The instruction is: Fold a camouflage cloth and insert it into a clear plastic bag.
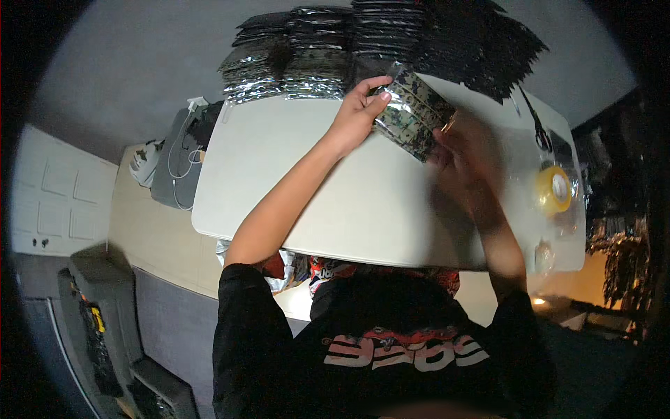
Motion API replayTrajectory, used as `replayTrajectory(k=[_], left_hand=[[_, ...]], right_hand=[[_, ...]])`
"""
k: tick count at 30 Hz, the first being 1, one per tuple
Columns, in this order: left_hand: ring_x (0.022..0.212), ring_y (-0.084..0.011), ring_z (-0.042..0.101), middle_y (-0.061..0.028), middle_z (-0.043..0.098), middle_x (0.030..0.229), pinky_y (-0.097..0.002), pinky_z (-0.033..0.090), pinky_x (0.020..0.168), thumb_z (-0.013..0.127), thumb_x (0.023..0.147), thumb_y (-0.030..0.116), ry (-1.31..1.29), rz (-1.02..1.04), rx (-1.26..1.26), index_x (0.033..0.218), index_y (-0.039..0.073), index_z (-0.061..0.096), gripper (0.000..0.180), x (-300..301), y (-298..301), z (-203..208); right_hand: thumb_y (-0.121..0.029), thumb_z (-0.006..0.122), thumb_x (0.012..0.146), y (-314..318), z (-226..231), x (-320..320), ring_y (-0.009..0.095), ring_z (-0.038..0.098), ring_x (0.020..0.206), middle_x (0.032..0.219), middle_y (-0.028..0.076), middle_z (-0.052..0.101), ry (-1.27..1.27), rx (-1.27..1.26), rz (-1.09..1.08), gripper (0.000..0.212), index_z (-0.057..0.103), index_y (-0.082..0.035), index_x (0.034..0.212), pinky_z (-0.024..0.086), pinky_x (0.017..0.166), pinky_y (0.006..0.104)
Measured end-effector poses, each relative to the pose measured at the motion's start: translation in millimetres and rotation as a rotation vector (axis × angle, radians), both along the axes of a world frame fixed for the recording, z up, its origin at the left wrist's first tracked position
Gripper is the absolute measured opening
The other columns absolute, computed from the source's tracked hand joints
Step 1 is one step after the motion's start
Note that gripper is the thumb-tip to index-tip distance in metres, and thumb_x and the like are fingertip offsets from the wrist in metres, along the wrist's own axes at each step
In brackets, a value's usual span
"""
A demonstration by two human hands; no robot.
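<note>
A camouflage-patterned packet (410, 115) in shiny clear plastic is held up at a tilt over the white table (279, 164). My left hand (354, 117) pinches its left edge, thumb on top of the plastic. At the packet's right end, my right hand (460, 157) grips the edge with bent fingers; it is in shadow and a little blurred. Behind the packet, along the table's far side, lie tall stacks of similar packets (317, 52) in dark and camouflage colours.
On the table's right side are scissors (541, 136) with dark handles and a yellowish roll of clear tape (555, 190). A grey case (171, 167) with a white cable stands left of the table. Further left is a white door (59, 188).
</note>
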State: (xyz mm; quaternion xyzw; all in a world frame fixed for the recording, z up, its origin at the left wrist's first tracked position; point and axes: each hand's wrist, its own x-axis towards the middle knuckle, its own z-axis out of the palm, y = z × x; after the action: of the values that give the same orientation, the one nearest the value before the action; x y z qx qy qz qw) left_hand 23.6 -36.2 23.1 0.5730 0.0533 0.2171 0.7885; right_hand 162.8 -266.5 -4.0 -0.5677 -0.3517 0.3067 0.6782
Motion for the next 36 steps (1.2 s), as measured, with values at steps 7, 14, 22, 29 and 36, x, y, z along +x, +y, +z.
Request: replayTrajectory(k=[7, 14, 22, 29, 36], left_hand=[[0.109, -0.0249, 0.073, -0.0167, 0.068, 0.135, -0.041, 0.062, 0.097, 0.036, 0.117, 0.041, -0.052, 0.246, -0.218, 0.15, 0.002, 0.049, 0.052, -11, 49, 22], [0.071, -0.0295, 0.076, -0.0185, 0.077, 0.084, -0.0406, 0.063, 0.07, 0.042, 0.111, 0.044, 0.291, 0.007, 0.146, 0.093, 0.0, 0.075, 0.059, 1, 57, -33], [0.089, -0.0415, 0.072, -0.0178, 0.075, 0.092, -0.0534, 0.057, 0.082, 0.066, 0.098, 0.036, 0.214, 0.066, 1.383, 0.082, 0.01, 0.077, 0.032, -15, 4, -30], [0.092, -0.0414, 0.072, -0.0191, 0.074, 0.093, -0.0531, 0.057, 0.086, 0.064, 0.1, 0.036, 0.256, 0.074, 1.367, 0.086, 0.008, 0.076, 0.033, -7, 2, -31], [0.095, -0.0422, 0.072, -0.0207, 0.074, 0.097, -0.0535, 0.057, 0.089, 0.062, 0.101, 0.035, 0.329, 0.001, 1.407, 0.094, 0.008, 0.075, 0.032, -20, 2, -16]], right_hand=[[-0.024, 0.069, 0.105, 103, 77, 1, 0.018, 0.07, 0.104, 0.119, 0.009, 0.07, 0.198, -0.004, 0.149, 0.037, 0.059, 0.0, 0.13, 0.058, 0.091, 0.0353], [-0.016, 0.062, 0.108, 212, 105, 28, 0.017, 0.066, 0.115, 0.121, 0.008, 0.07, 0.257, 0.066, 0.259, 0.019, 0.063, -0.002, 0.122, 0.055, 0.101, 0.0384], [-0.051, 0.082, 0.091, 246, 62, 16, 0.02, 0.057, 0.064, 0.068, 0.006, 0.057, -1.044, -0.514, -0.089, 0.055, 0.061, 0.0, 0.085, 0.048, 0.064, 0.0379], [-0.049, 0.081, 0.091, 258, 60, 29, 0.028, 0.065, 0.075, 0.08, 0.014, 0.068, -0.888, -0.571, -0.05, 0.056, 0.068, 0.005, 0.1, 0.053, 0.075, 0.0432], [-0.033, 0.069, 0.098, 273, 89, -25, 0.043, 0.066, 0.114, 0.121, 0.024, 0.067, -1.328, 0.045, -0.281, 0.049, 0.068, 0.005, 0.129, 0.054, 0.1, 0.0516]])
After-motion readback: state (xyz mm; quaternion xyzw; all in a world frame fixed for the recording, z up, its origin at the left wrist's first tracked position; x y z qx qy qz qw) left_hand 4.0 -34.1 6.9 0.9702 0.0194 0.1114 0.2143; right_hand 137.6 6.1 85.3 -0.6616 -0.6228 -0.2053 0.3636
